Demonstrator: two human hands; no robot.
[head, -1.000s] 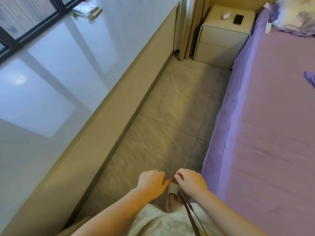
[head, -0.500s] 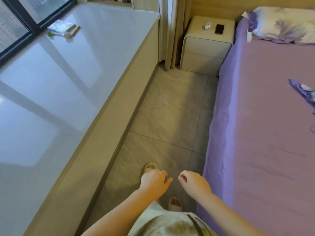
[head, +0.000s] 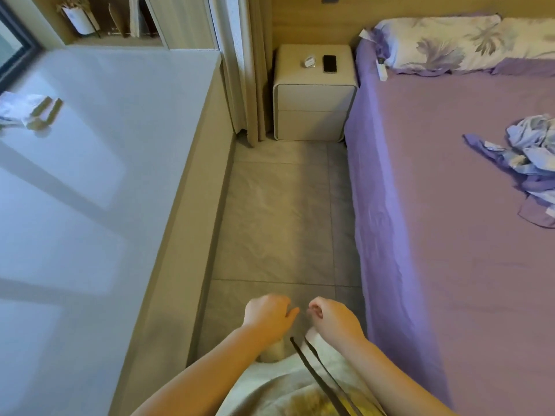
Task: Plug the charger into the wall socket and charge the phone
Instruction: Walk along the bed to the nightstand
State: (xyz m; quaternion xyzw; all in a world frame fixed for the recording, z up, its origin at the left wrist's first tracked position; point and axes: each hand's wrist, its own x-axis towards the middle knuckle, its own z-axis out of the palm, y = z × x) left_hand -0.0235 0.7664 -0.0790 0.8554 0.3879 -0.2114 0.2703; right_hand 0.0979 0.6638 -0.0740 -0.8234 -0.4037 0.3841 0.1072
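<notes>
Since the earlier frames the view has been raised and carried forward, so that the nightstand (head: 315, 91) is now seen larger and nearer the top centre, and a crumpled cloth (head: 528, 163) on the bed (head: 450, 235) has come into view at the right edge. The left hand (head: 265, 315) and right hand (head: 335, 321) are held close together at the lower centre, above the tiled floor (head: 279, 211); both are loosely curled and nothing is gripped by either. The phone (head: 329, 63) is seen lying flat on the nightstand top, with a small white charger (head: 309, 61) just beside it on its left.
</notes>
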